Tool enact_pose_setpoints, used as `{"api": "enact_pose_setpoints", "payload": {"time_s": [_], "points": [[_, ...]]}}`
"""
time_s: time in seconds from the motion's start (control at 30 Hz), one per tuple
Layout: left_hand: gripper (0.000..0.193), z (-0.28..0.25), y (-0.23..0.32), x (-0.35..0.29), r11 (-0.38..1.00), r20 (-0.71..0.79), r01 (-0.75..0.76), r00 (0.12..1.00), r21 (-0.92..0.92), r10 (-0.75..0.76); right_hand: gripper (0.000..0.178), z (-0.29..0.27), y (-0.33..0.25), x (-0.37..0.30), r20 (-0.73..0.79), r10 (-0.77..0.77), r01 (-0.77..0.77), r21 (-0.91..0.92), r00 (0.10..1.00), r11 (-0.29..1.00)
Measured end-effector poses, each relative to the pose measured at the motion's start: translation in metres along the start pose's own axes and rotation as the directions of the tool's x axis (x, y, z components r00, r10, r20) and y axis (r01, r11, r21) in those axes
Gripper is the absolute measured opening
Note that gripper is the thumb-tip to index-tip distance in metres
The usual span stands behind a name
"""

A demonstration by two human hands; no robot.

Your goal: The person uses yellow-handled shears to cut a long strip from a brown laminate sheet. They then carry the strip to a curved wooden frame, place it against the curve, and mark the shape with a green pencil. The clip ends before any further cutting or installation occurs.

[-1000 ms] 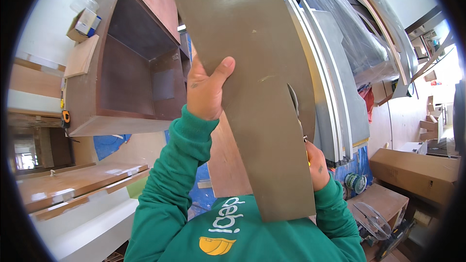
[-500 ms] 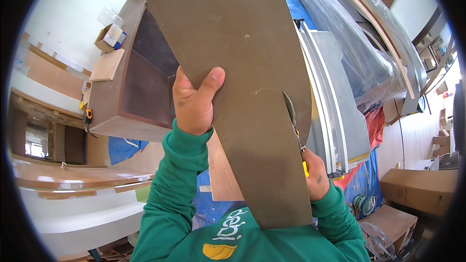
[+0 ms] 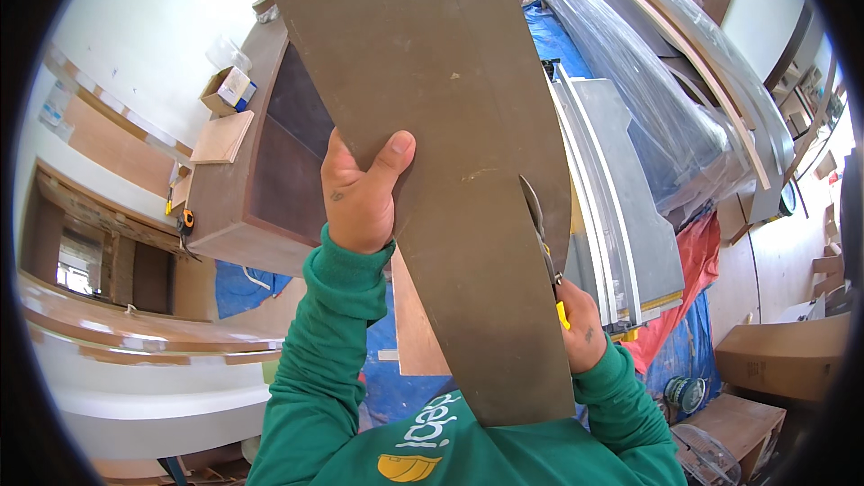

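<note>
A brown laminate sheet point(image 3: 414, 108) slants up before the person's torso, its left edge clasped in the grip of the left hand point(image 3: 362, 198), thumb on top. The right hand point(image 3: 583, 326) has its grip closed around yellow-handled snips point(image 3: 533, 207) at the sheet's slit. Left stands a brown cabinet point(image 3: 236, 157).

The left hand point(image 3: 360, 207) is raised, its thumb point(image 3: 394, 151) extended, its fingers mostly hidden; the right hand point(image 3: 585, 331) is held lower, its grip partly concealed; both forearms point(image 3: 319, 373) are angled inward from below.
</note>
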State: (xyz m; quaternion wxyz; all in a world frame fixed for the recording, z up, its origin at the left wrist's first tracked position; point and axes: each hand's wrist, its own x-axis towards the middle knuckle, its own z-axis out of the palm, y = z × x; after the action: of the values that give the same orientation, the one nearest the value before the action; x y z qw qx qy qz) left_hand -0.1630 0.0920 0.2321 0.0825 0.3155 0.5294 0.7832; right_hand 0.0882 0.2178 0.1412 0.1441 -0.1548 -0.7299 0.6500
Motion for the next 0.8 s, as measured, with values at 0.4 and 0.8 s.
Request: {"api": "enact_pose_setpoints", "payload": {"time_s": [0.4, 0.8], "points": [[0.033, 0.001, 0.001, -0.002, 1.000, -0.001, 0.009, 1.000, -0.005, -0.009, 0.030, 0.002, 0.007, -0.004, -0.045, -0.034, 0.033, -0.035, 0.998, 0.999], [0.036, 0.000, 0.005, -0.006, 0.994, 0.045, 0.011, 0.999, 0.108, -0.016, 0.033, 0.007, 0.002, -0.005, -0.038, -0.013, 0.015, 0.027, 0.999, 1.000]]}}
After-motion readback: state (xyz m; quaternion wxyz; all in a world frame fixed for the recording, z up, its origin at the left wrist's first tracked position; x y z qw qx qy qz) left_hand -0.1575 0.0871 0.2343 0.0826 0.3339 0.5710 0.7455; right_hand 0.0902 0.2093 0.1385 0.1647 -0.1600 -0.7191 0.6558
